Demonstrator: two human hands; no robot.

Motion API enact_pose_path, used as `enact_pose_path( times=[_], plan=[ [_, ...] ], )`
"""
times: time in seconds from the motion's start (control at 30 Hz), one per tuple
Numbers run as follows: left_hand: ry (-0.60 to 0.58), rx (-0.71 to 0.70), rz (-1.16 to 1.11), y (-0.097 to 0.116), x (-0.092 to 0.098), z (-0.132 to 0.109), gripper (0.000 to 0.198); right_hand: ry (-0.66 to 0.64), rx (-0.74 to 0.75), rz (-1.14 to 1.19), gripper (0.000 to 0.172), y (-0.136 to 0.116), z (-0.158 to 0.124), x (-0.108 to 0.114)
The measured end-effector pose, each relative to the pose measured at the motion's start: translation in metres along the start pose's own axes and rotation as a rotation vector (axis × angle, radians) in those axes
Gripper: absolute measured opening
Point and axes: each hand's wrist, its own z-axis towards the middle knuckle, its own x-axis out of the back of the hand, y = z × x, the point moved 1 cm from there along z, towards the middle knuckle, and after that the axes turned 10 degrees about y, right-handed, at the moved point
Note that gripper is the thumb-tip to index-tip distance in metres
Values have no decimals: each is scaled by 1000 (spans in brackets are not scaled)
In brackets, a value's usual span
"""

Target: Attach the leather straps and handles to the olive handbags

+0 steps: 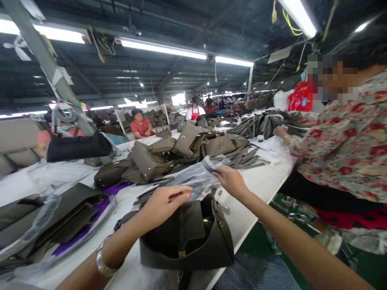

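Note:
A dark olive handbag [187,249] stands on the white table in front of me, its top gaping and a flap across the middle. My left hand [165,207] hovers over the bag's far left edge, fingers stretched out and holding nothing I can see. Beyond the bag, my right hand [231,181] pinches the end of a grey strip wrapped in clear plastic [208,164]. More clear plastic strips [190,177] lie under and beside it. A small metal-looking piece [224,207] rests right of the bag.
Olive bags [148,161] are heaped across the table, with loose straps [246,157] beside them. Larger olive bag pieces [66,213] lie at left on purple material [87,229]. A person in a flowered top [347,145] works at right. A slanted metal post [45,60] rises at left.

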Motion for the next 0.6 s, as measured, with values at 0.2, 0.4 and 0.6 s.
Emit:
enact_pose_path(
  times=[0.2, 0.4, 0.6],
  plan=[
    [-151, 331, -596, 28, -35, 39, 64, 96, -87, 500, 26, -39, -16, 62],
    [4, 442, -1112, 81, -48, 62, 51, -1, 61, 517, 22, -75, -84, 92],
    [23, 322, -1049, 97, -51, 51, 27, -73, -141, 667, 28, -64, -137, 87]
  ],
)
